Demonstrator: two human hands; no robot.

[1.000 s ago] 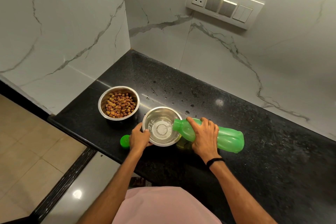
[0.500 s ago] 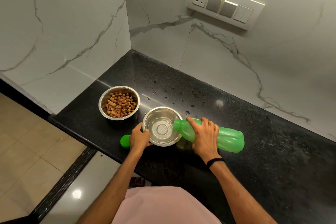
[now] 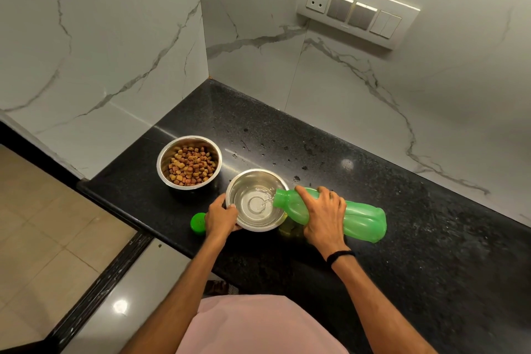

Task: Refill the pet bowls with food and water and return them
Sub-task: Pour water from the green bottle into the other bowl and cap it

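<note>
Green bottle [image 3: 363, 217] inside right fingers [image 3: 323, 196]

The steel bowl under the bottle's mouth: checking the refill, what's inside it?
Clear water, shallow, pouring in from the green bottle. The bottle's neck hides part of the steel bowl's right wall.

White marble walls [image 3: 100, 37] with grey veins meeting in a corner, cream switch plate [image 3: 357, 10] with a socket on the right wall, black speckled worktop [image 3: 316, 138] dotted with drops [image 3: 244, 146], beige tiled floor [image 3: 43, 238], dark border strip [image 3: 94, 293], lamp glare [image 3: 120, 306] on glossy pale tile.
</note>
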